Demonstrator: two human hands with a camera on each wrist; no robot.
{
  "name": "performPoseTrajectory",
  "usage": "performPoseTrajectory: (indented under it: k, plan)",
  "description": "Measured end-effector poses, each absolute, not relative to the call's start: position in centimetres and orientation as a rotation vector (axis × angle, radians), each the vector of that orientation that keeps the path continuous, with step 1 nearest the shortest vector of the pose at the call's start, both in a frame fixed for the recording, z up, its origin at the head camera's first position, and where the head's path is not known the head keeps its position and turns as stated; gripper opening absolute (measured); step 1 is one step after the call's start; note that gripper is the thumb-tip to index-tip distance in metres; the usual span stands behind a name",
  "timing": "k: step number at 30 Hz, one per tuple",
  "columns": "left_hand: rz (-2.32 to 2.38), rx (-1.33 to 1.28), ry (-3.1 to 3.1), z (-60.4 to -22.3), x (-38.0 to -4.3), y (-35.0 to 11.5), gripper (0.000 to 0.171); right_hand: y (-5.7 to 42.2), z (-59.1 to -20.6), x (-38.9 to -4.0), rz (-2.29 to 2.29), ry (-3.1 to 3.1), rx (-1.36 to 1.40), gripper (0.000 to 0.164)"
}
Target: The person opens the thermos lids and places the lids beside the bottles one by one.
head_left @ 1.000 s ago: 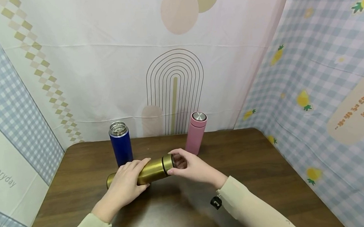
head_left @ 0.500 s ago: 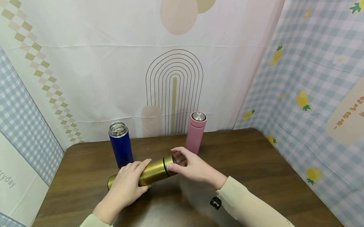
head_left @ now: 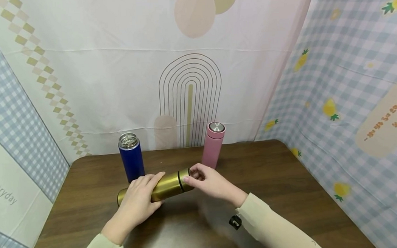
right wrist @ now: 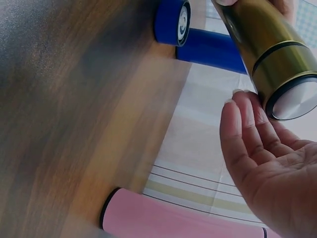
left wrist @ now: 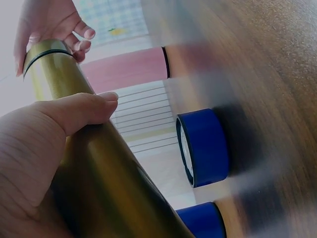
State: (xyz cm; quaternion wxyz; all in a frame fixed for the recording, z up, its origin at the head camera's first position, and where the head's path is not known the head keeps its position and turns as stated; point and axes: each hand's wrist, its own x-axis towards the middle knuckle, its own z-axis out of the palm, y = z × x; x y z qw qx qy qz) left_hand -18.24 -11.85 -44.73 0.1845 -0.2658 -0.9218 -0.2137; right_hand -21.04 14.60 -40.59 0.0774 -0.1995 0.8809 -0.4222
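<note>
A gold thermos (head_left: 168, 186) lies tilted across the front of me, held off the table, its lid end to the right. My left hand (head_left: 138, 199) grips its body, thumb along the near side. At the lid (right wrist: 287, 69) is my right hand (head_left: 210, 180), thumb on the near side and curved fingers at the far side; the palm stands off the silver end. Behind the left hand a blue thermos (head_left: 131, 158) stands upright without its lid, showing a steel mouth. Its blue lid (left wrist: 205, 148) sits on the table, hidden in the head view.
A pink thermos (head_left: 213, 146) with its lid on stands upright beyond the right hand. The brown table (head_left: 262, 165) ends at the back against a patterned cloth (head_left: 128, 86). Another checked cloth (head_left: 345, 73) hangs on the right.
The right hand's fingers spread around the gold lid half a second ago and now curl in closer, the thumb on the lid. The left hand and the thermos stay nearly in place.
</note>
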Motion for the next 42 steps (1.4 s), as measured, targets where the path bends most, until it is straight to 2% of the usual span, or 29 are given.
performPoseTrajectory:
  k: [4, 9, 16, 22, 29, 34, 42]
  plan:
    - [-0.603, -0.743, -2.604, -44.69, -18.30, -11.92, 0.087, 14.80, -40.54, -21.09, -1.340, 2.559, -0.715, 0.048]
    - [-0.602, -0.735, -2.625, -44.81, -18.16, -11.94, 0.086, 15.08, -40.48, -21.06, -1.386, 2.450, -0.841, 0.058]
    - [-0.618, -0.744, -2.604, -44.77, -17.90, -11.69, 0.086, 14.95, -40.51, -20.85, -1.356, 2.435, -0.779, 0.070]
    - [-0.597, -0.767, -2.588, -44.60, -17.79, -11.55, 0.085, 14.73, -40.55, -20.71, -1.201, 2.602, -0.654, 0.061]
    - [-0.559, -0.774, -2.578, -44.57, -17.81, -11.65, 0.086, 14.47, -40.77, -20.62, -1.204, 2.587, -0.547, 0.059]
    - [-0.559, -0.769, -2.606, -44.59, -17.82, -11.76, 0.086, 14.46, -40.86, -20.75, -1.223, 2.545, -0.586, 0.052]
    - [-0.570, -0.754, -2.613, -44.81, -17.83, -12.05, 0.084, 14.74, -40.88, -20.90, -1.251, 2.487, -0.769, 0.061]
